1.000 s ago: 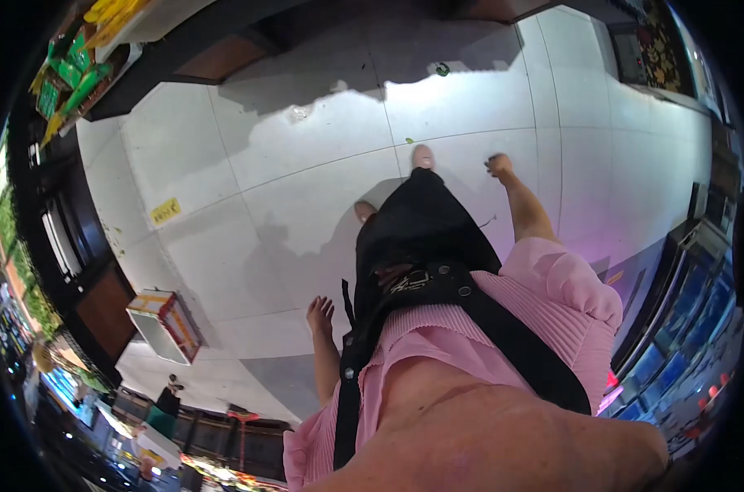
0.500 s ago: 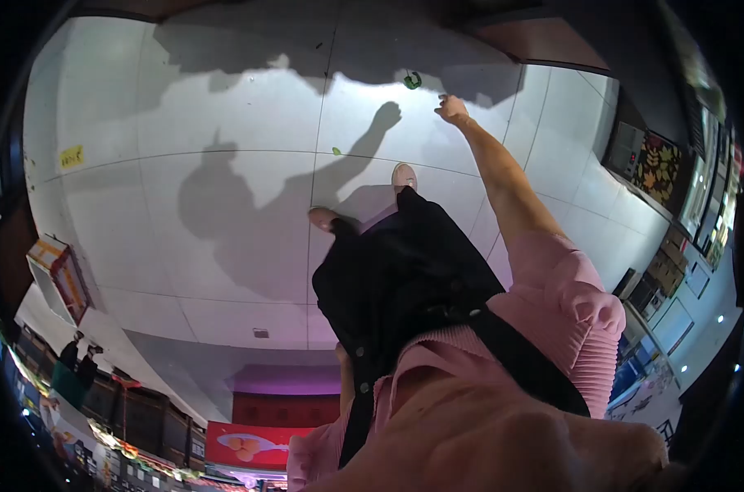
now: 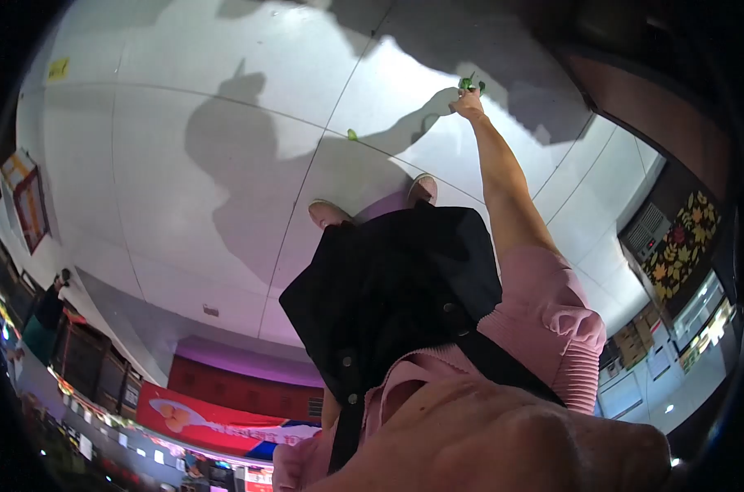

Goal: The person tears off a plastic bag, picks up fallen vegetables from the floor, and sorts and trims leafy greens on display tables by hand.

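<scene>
My right hand [image 3: 468, 105] reaches down to the floor at the upper right of centre, its fingers pressed together at a green leafy scrap [image 3: 467, 84]. Part of that scrap sticks out beyond the fingertips. A smaller green leaf [image 3: 352, 134] lies on the pale tiled floor [image 3: 200, 189], near my shoes [image 3: 329, 213]. Only a bit of the left forearm shows beside the black apron [image 3: 396, 287]; my left hand is hidden.
An open box with orange and white sides [image 3: 24, 199] stands at the far left. A person in dark clothes [image 3: 45, 316] is at the lower left. A dark counter edge [image 3: 659, 123] runs along the upper right. Behind is a red banner [image 3: 216, 422].
My right hand has stretched forward and down to the green scrap, and its fingers have closed on it. My left hand has gone out of view. The view has turned and the body leans lower.
</scene>
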`<state>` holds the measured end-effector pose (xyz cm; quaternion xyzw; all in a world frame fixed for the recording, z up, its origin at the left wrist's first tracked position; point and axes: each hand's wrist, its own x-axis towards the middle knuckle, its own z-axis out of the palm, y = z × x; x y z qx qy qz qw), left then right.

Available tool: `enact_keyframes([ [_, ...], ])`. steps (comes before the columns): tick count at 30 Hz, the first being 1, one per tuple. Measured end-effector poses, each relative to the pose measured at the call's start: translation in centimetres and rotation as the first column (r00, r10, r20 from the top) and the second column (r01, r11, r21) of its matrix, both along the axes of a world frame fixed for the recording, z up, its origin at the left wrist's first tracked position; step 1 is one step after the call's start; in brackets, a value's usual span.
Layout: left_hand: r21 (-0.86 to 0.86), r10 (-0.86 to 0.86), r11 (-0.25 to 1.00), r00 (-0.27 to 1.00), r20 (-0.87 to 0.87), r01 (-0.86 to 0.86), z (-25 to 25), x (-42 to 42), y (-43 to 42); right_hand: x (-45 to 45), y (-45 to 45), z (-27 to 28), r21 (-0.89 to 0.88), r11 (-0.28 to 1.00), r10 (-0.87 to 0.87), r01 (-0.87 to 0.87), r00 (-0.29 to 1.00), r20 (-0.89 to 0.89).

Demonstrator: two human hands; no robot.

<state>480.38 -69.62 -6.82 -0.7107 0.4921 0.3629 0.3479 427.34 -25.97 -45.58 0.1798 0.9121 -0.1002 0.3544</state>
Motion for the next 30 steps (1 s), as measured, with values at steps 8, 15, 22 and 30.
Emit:
enact_keyframes([
  [8,-0.143,0.164,0.974,0.982,-0.093,-0.176,2.1,0.5,2.0,4.7,-10.7,15.1,-0.334,0.942,-0.045,-0.038,0.971,-0.236],
  [15,-0.236,0.435,0.815,0.827,-0.358,-0.53,6.6,1.0,3.0,6.2,-19.9,36.5,-0.428,0.894,0.04,-0.132,0.976,-0.216],
  [22,0.046,0.688,0.587,0.468,-0.554,-0.808,10.1,-3.4,-3.3,2.2,-22.1,44.0,-0.335,0.891,0.2,-0.305,0.928,-0.314],
  [30,0.206,0.61,0.576,0.249,-0.752,-0.791,12.2,-6.2,-22.4,4.4,-26.0,56.2,-0.37,0.923,-0.16,0.107,0.98,-0.115],
])
